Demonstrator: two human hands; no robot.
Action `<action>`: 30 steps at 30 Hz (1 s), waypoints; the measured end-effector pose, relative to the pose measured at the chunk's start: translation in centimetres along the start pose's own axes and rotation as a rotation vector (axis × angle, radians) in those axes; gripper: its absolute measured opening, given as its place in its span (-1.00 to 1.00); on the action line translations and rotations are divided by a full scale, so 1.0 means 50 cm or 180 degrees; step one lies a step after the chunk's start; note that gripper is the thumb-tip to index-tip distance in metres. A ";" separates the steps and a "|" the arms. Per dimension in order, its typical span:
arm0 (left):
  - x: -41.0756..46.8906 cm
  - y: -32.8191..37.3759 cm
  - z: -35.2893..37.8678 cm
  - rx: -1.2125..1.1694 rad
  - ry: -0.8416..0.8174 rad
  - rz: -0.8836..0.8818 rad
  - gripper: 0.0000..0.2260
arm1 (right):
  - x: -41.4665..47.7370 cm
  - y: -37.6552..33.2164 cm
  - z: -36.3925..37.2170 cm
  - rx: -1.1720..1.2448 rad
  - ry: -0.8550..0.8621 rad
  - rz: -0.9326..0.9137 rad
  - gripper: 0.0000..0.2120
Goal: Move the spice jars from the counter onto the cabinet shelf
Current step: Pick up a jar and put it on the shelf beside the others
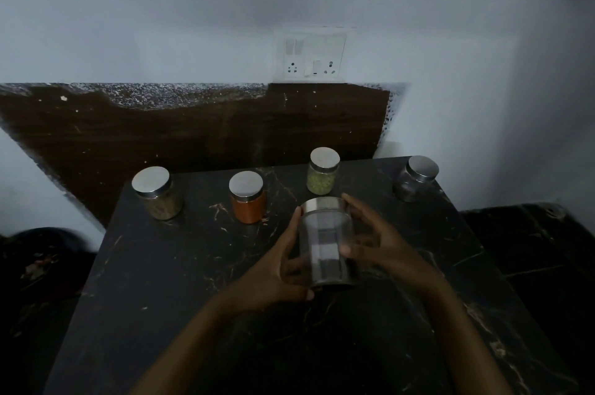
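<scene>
Forearms (193,346): cut off by bottom edge.
Bench (161,298): near edge out of frame.
Far-right jar (413,185): contents too dark to tell.

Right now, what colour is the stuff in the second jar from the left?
Orange-red; the second jar shows best in head view.

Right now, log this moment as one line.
left hand, right hand: hold clear jar | counter: four lidded jars | shelf: unseen
</scene>
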State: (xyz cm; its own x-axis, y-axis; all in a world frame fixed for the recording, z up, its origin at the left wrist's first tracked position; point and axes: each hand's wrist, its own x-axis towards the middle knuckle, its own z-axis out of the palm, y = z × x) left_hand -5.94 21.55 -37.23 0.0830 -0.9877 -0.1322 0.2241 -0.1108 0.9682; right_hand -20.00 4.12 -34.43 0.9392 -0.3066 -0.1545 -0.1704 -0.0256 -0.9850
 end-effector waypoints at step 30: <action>-0.004 0.008 0.029 -0.1998 0.0610 -0.0326 -0.21 | -0.016 -0.027 0.031 -0.1867 -0.0230 -0.0322 0.19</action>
State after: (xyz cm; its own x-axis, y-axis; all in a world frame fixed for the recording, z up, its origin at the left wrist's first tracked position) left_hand -7.29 21.56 -36.53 0.1894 -0.9322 -0.3084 0.7583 -0.0606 0.6491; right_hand -20.05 5.87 -33.09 0.9737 -0.2104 -0.0871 -0.1958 -0.5785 -0.7918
